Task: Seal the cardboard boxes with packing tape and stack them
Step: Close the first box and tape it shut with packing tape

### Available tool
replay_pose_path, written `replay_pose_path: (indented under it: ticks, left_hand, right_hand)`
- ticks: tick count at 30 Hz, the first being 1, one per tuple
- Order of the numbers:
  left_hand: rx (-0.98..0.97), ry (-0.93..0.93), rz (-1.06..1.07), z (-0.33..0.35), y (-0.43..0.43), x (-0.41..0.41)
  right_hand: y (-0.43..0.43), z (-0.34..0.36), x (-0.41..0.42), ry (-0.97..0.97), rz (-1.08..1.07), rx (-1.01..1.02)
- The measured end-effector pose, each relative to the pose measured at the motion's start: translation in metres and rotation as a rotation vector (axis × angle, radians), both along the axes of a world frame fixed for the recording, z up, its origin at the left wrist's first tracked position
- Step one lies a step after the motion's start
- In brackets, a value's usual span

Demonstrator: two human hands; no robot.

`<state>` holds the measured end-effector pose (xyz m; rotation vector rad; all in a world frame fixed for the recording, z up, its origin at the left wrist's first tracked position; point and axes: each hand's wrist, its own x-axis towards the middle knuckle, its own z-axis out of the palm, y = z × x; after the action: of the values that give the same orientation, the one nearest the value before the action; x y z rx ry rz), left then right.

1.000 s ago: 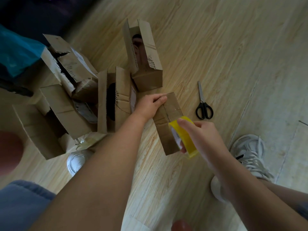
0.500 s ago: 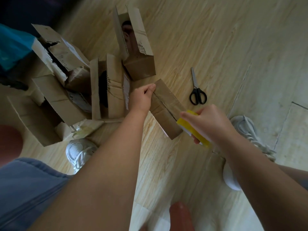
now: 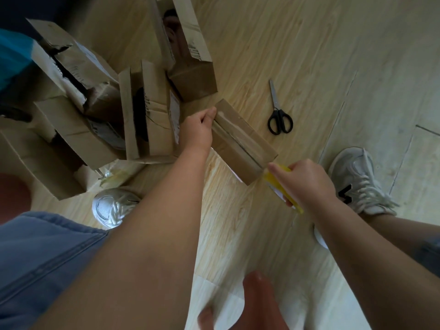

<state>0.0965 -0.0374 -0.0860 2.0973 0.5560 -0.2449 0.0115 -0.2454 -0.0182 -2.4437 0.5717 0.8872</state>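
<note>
A: How far along? 
B: The small box [image 3: 240, 144] on the floor has tape along its top seam; left hand [image 3: 198, 129] pins the far end, right hand [image 3: 303, 182] grips the tape roll [image 3: 277, 184] just past the near end.

A: What's left? 
B: Cutting with the scissors [image 3: 279, 115]; the open boxes [image 3: 145, 110] at left are unsealed, nothing stacked.

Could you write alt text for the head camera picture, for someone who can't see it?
A left hand pins a small cardboard box to the wood floor while the right hand draws a yellow tape roll off its near end. Scissors lie beside it.
</note>
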Motion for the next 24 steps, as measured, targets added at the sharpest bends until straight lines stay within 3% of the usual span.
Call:
replay_pose_path:
  ticks: [9, 15, 19, 24]
  left_hand:
    - [0.051, -0.007, -0.014, -0.001, -0.002, 0.0]
    - [0.503, -0.056, -0.236, 0.0, -0.015, -0.003]
    - [0.594, -0.174, -0.368, 0.003, -0.025, -0.034]
    - [0.666, 0.059, -0.452, -0.002, -0.028, -0.055]
  right_hand:
    - [0.003, -0.024, -0.005, -0.007, -0.037, -0.033]
    - [-0.001, -0.032, -0.004, -0.031, -0.007, -0.029]
    - [0.0, -0.034, 0.015, -0.047, 0.001, -0.006]
    - [0.004, -0.032, 0.044, -0.026, 0.075, 0.039]
